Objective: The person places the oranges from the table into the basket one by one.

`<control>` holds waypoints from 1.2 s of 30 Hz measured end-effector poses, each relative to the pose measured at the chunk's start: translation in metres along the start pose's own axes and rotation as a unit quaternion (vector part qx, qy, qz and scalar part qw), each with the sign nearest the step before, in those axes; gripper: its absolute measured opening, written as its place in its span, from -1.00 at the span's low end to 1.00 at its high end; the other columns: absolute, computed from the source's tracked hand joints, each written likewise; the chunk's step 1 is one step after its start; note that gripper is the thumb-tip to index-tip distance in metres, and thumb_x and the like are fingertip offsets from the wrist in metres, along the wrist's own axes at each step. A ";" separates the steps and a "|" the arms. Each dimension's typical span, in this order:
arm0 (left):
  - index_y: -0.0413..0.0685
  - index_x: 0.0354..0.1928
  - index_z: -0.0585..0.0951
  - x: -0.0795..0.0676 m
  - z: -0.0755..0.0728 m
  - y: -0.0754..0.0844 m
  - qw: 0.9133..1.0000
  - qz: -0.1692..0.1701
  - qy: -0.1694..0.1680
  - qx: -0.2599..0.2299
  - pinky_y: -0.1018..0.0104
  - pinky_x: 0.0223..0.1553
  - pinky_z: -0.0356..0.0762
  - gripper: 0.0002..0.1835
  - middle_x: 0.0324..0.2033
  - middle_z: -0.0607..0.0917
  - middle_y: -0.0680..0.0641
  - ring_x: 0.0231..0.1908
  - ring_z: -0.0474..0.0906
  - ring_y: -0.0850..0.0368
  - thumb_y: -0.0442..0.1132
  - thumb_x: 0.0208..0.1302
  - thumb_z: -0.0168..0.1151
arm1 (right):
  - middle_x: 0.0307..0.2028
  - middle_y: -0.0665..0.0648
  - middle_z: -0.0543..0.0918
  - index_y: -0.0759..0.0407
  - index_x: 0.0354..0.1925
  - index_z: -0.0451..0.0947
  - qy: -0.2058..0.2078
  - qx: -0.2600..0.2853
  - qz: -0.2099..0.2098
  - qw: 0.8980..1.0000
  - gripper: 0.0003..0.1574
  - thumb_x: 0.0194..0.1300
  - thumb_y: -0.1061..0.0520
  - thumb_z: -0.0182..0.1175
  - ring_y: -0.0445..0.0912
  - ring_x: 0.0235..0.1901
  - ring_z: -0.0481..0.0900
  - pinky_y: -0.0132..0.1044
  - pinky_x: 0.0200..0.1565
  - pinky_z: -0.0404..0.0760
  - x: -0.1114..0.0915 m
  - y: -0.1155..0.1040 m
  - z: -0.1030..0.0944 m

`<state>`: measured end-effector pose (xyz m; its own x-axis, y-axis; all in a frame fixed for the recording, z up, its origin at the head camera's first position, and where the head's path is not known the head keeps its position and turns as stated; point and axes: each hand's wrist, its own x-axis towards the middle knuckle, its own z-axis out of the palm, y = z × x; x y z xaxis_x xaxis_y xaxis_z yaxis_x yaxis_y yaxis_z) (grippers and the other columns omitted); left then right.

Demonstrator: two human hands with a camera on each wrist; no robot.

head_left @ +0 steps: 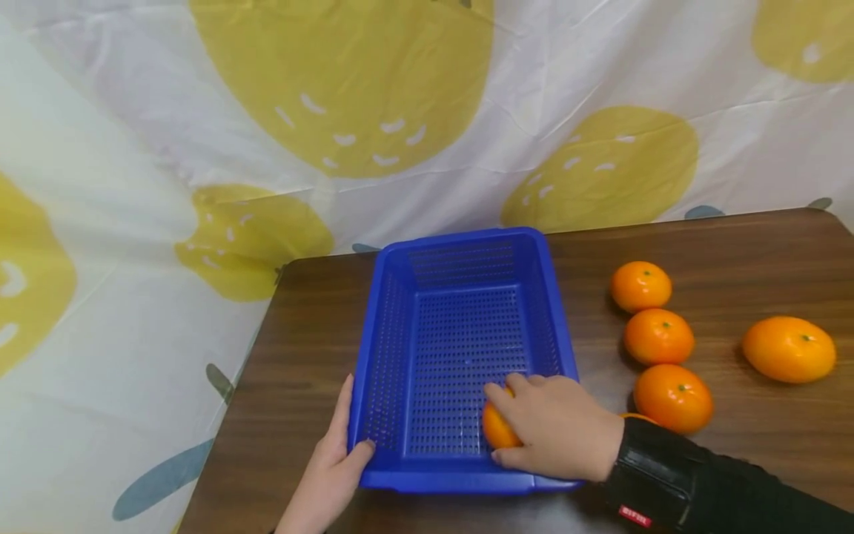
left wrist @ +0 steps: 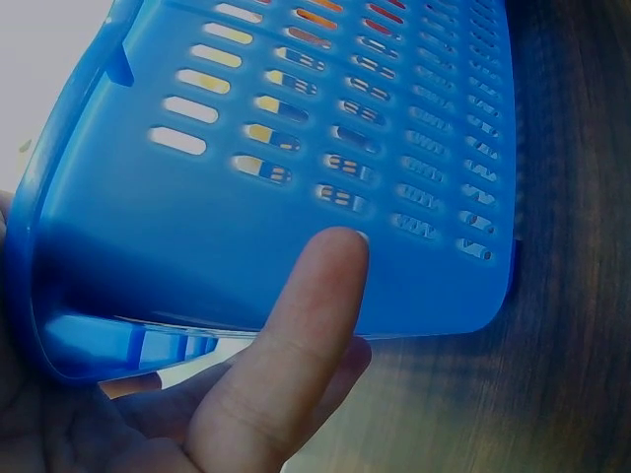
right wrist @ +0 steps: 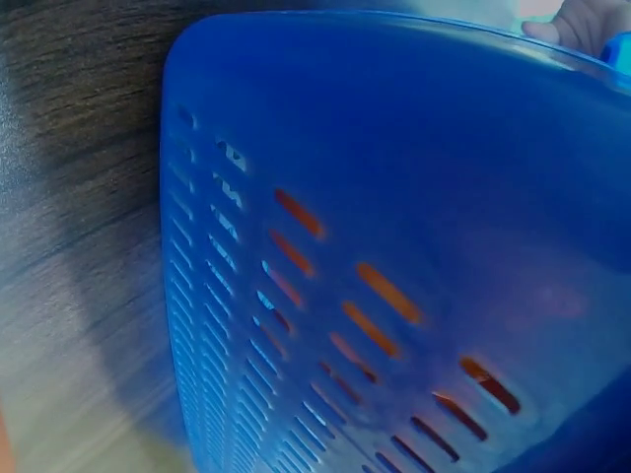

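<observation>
A blue plastic basket [head_left: 467, 363] with slotted walls stands on the brown table. My left hand [head_left: 331, 460] grips its near left corner, thumb over the rim and fingers along the outside. In the left wrist view, a finger [left wrist: 306, 315] lies against the slotted wall [left wrist: 414, 286]. My right hand [head_left: 557, 426] reaches over the near right rim and holds a tangerine [head_left: 499, 426] low inside the basket, its fingers curled over the fruit. In the right wrist view, orange shows through the slots of the basket wall [right wrist: 296, 118]; the right hand is hidden there.
Right of the basket, a row of tangerines [head_left: 659, 337] lies on the table [head_left: 740, 259], one partly hidden by the right wrist. A larger one [head_left: 789, 350] sits farther right. Behind the table hangs a white cloth [head_left: 427, 200] with yellow fruit prints.
</observation>
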<state>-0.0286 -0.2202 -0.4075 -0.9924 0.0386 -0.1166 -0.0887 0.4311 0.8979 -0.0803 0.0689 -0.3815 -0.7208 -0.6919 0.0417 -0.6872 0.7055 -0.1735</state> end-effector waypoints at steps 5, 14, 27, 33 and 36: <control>0.57 0.40 -0.15 -0.001 0.000 0.000 1.000 -0.004 -0.004 -0.001 -0.12 0.15 0.32 -0.08 0.33 0.25 -0.17 0.12 0.35 0.01 -0.46 0.17 -0.07 | -0.37 0.06 0.50 0.03 -0.06 0.41 -0.014 -0.014 0.002 1.000 -0.27 -0.04 -0.41 0.13 -0.10 -0.45 0.47 -0.17 -0.54 0.45 0.002 -0.001 0.000; 0.57 0.40 -0.15 0.000 -0.001 -0.002 1.000 0.000 -0.004 -0.001 -0.11 0.15 0.32 -0.07 0.33 0.25 -0.15 0.12 0.36 0.03 -0.46 0.17 -0.07 | -0.27 0.12 0.59 -0.01 0.07 0.44 -0.038 -0.031 0.003 0.999 -0.19 -0.02 -0.44 0.09 -0.06 -0.37 0.53 -0.16 -0.51 0.48 0.005 -0.001 0.001; 0.55 0.40 -0.15 0.000 -0.001 -0.002 1.000 0.002 -0.008 -0.006 -0.10 0.15 0.30 -0.08 0.35 0.23 -0.13 0.13 0.35 0.04 -0.46 0.17 -0.08 | -0.16 0.18 0.62 -0.04 0.16 0.39 -0.079 -0.047 0.002 0.996 -0.15 0.06 -0.50 -0.01 0.01 -0.26 0.55 -0.08 -0.36 0.54 0.006 0.002 0.005; 0.56 0.40 -0.15 0.001 -0.001 -0.002 1.000 -0.001 -0.008 -0.001 -0.13 0.16 0.30 -0.08 0.34 0.23 -0.14 0.13 0.34 0.02 -0.46 0.18 -0.08 | -0.12 0.19 0.62 -0.04 0.17 0.41 -0.077 -0.046 0.007 0.996 -0.06 0.06 -0.59 -0.14 0.02 -0.21 0.55 -0.08 -0.31 0.55 0.006 0.002 0.005; 0.56 0.40 -0.15 0.000 -0.001 -0.002 1.000 -0.005 -0.005 0.003 -0.14 0.16 0.29 -0.08 0.34 0.23 -0.15 0.14 0.33 0.02 -0.45 0.18 -0.07 | -0.12 0.19 0.62 -0.05 0.16 0.41 -0.076 -0.047 0.007 0.996 -0.02 0.06 -0.63 -0.22 0.02 -0.20 0.55 -0.08 -0.31 0.55 0.005 0.002 0.006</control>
<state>-0.0284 -0.2219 -0.4088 -0.9906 0.0438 -0.1298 -0.0977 0.4378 0.8938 -0.0851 0.0657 -0.3872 -0.7137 -0.6916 -0.1115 -0.6871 0.7221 -0.0806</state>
